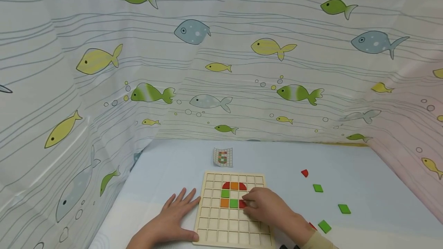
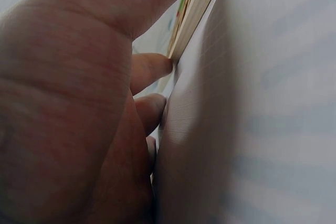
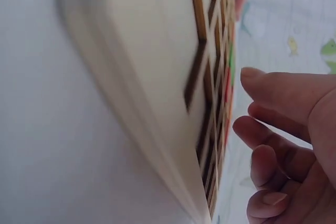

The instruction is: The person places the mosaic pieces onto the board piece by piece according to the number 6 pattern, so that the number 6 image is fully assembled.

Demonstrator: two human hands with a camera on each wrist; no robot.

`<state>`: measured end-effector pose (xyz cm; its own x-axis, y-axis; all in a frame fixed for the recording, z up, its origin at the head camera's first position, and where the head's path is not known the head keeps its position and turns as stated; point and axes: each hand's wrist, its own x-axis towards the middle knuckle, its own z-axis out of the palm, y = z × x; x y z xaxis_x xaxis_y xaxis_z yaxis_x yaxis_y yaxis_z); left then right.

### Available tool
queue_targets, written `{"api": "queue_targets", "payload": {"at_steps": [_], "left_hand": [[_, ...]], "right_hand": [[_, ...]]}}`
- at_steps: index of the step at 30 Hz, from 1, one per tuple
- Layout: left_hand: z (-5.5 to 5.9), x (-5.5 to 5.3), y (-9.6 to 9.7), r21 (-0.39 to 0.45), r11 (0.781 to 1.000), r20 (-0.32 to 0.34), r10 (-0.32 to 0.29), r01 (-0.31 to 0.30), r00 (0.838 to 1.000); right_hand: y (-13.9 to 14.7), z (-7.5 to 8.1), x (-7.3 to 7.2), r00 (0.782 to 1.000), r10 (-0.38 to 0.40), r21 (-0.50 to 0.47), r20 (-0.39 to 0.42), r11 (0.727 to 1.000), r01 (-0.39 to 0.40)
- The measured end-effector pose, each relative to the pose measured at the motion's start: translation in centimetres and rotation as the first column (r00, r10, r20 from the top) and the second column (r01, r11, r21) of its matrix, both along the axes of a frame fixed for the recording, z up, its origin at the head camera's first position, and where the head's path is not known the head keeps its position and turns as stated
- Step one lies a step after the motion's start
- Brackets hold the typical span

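A wooden grid board (image 1: 218,224) lies in front of me with several flat tiles set in its upper middle cells. Among them are an orange tile (image 1: 234,185), a green tile (image 1: 225,193) and a red tile (image 1: 242,203), partly covered by my right fingers. My right hand (image 1: 264,206) hovers over the board's right half; in the right wrist view its thumb and fingers stand apart with nothing between them. Spread on the surface at the board's left, my left hand (image 1: 174,218) has its thumb touching the lower left corner and a fingertip at the side edge.
Behind the board is a small pattern card (image 1: 223,157) showing a coloured figure on a grid. To the right lie loose pieces: a red rounded one (image 1: 304,173) and several green tiles (image 1: 324,226). Another red piece (image 1: 313,226) is partly hidden by my right forearm. A fish-print curtain (image 1: 221,68) surrounds the table.
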<state>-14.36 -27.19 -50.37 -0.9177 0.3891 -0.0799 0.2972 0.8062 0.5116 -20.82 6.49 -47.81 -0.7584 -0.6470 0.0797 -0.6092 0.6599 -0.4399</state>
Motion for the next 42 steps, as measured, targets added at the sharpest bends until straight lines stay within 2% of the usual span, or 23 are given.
{"api": "queue_targets", "payload": {"at_steps": [7,11,27,32,37,42], "left_hand": [[0.2,-0.1,0.3,-0.021,1.000,-0.007,0.007,-0.007,1.000],[0.4,0.0,0.4,-0.022,1.000,-0.005,0.008,-0.008,1.000],[0.5,0.2,0.2,-0.001,1.000,-0.004,-0.003,0.003,1.000],[0.4,0.1,0.2,-0.009,1.000,-0.007,-0.001,0.000,1.000],[0.4,0.1,0.2,-0.010,1.000,-0.006,-0.003,0.003,1.000],[0.6,0.3,0.2,-0.011,1.000,0.001,0.002,-0.002,1.000]], "right_hand": [[2.8,0.9,0.9,0.995,-0.102,0.009,0.022,0.995,0.102],[4.8,1.0,1.3,0.992,-0.125,-0.012,0.015,0.992,0.125],[11.6,0.1,2.3,0.971,-0.236,-0.095,0.036,0.967,0.238],[12.7,0.2,2.8,0.940,-0.331,-0.062,0.082,0.940,0.336],[13.6,0.2,3.2,0.895,-0.427,-0.025,0.132,0.901,0.433],[15.0,0.3,3.4,0.870,-0.467,-0.002,0.156,0.881,0.473]]}}
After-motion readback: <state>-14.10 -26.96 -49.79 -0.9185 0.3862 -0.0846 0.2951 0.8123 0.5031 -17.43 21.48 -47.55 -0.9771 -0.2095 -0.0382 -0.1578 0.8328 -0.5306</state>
